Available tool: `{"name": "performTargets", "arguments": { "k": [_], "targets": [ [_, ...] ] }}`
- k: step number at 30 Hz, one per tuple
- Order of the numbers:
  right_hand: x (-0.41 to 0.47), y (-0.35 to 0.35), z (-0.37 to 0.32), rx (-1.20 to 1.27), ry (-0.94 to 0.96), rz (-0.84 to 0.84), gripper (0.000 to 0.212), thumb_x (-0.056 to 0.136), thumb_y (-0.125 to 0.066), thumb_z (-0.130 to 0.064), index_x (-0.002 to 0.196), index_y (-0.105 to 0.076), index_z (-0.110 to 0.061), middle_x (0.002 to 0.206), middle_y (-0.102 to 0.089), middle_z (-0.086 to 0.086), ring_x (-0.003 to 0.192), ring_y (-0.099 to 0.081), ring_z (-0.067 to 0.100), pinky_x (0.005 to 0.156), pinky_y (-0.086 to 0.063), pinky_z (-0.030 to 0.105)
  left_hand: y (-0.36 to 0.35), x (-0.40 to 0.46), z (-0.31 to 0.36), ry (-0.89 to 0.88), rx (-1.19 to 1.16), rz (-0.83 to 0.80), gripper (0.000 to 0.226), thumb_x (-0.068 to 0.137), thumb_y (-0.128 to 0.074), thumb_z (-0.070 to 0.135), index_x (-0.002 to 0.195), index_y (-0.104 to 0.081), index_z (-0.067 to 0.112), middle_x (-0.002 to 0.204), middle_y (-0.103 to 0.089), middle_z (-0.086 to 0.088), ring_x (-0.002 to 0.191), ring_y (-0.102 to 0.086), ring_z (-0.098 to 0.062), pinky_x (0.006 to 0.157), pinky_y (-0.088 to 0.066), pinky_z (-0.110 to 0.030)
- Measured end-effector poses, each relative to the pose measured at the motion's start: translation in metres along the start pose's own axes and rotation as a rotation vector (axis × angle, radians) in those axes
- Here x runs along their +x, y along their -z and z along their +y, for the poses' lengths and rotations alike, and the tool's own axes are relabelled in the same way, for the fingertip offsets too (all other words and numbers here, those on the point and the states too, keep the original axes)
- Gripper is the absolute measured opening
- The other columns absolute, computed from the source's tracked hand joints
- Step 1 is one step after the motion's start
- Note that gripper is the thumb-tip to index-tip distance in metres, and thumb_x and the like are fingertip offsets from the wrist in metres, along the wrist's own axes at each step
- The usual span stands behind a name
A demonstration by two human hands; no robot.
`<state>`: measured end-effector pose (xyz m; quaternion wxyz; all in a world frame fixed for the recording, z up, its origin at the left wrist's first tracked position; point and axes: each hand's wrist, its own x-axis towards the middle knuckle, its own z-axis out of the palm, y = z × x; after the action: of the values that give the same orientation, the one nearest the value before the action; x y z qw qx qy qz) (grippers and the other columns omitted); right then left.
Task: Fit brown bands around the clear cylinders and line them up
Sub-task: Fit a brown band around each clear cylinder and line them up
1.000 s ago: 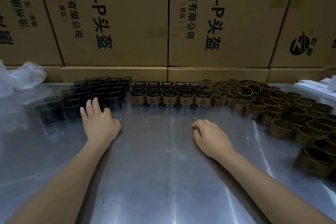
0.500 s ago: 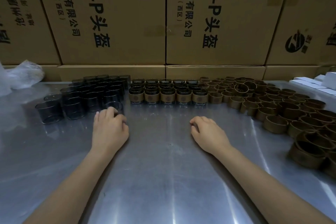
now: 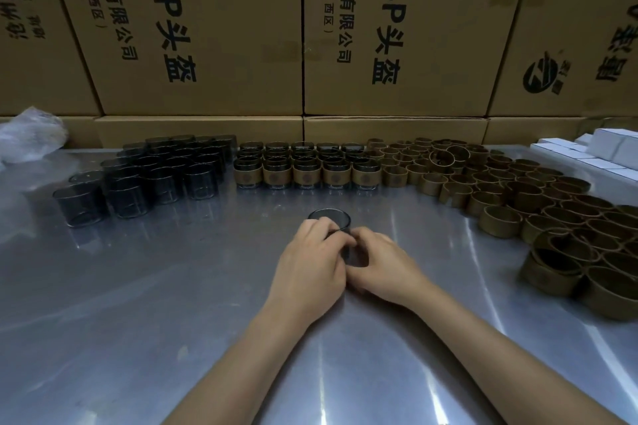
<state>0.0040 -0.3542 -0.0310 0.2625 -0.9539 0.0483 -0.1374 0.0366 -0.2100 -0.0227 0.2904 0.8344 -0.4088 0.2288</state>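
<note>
Both hands, left hand (image 3: pixel 310 262) and right hand (image 3: pixel 383 262), grip one clear cylinder (image 3: pixel 329 219); loose brown bands (image 3: pixel 500 221) crowd the right

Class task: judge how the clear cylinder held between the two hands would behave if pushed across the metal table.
The clear cylinder looks rigid, probably glass, so likely fragile. Standing upright and squat, it should slide on the shiny metal table rather than tip.

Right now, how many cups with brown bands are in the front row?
5, side by side in the front row of banded cylinders, at the table's far middle. More banded ones stand in rows behind, partly hidden.
</note>
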Motion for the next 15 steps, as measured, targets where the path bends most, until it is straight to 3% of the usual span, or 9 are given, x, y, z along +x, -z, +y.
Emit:
{"name": "performTargets", "arguments": {
  "k": [3,5,8,11,15],
  "targets": [
    [0.001,0.002,0.001,0.071,-0.046,-0.017,0.055,0.074,-0.061,-0.052,0.121,-0.047,-0.027,0.114,-0.054,-0.006,0.108,-0.052,0.015,0.085,-0.047,0.033,0.002,-0.001,0.000,0.011,-0.100,-0.004,0.035,0.087,-0.048,0.001,0.110,-0.069,0.017,0.102,-0.055,0.005,0.106,-0.043,-0.012,0.080,-0.041,-0.023],
    [0.001,0.001,0.002,0.138,-0.054,-0.011,0.060,0.069,-0.063,-0.058,0.118,-0.045,-0.027,0.116,-0.055,-0.006,0.108,-0.053,0.013,0.087,-0.047,0.033,0.004,-0.002,-0.004,0.024,-0.178,0.022,0.038,0.085,-0.049,-0.004,0.108,-0.070,0.017,0.099,-0.054,0.008,0.101,-0.044,-0.010,0.084,-0.036,-0.012],
    [0.002,0.000,0.003,0.358,-0.042,0.049,0.050,0.071,-0.076,-0.046,0.107,-0.048,-0.027,0.112,-0.060,-0.008,0.109,-0.056,0.010,0.095,-0.047,0.036,0.007,0.001,-0.007,0.107,-0.355,0.073,0.042,0.083,-0.053,-0.011,0.107,-0.071,0.020,0.096,-0.055,0.013,0.096,-0.051,-0.006,0.084,-0.034,-0.004],
    [0.004,0.004,0.004,0.547,-0.007,0.164,0.039,0.073,-0.082,-0.028,0.102,-0.056,-0.028,0.107,-0.065,-0.012,0.109,-0.057,0.002,0.095,-0.046,0.029,0.008,0.004,-0.010,0.214,-0.578,0.091,0.053,0.080,-0.060,-0.013,0.110,-0.062,0.030,0.105,-0.057,0.013,0.096,-0.057,0.000,0.085,-0.044,-0.012],
    [0.004,0.007,-0.004,0.610,0.064,0.343,0.042,0.075,-0.080,-0.026,0.111,-0.058,-0.031,0.110,-0.064,-0.014,0.107,-0.059,0.003,0.085,-0.046,0.024,0.006,0.002,-0.014,0.165,-0.514,0.067,0.064,0.078,-0.070,-0.003,0.127,-0.051,0.033,0.112,-0.053,0.013,0.103,-0.055,0.001,0.089,-0.040,-0.008]
  ]
}}
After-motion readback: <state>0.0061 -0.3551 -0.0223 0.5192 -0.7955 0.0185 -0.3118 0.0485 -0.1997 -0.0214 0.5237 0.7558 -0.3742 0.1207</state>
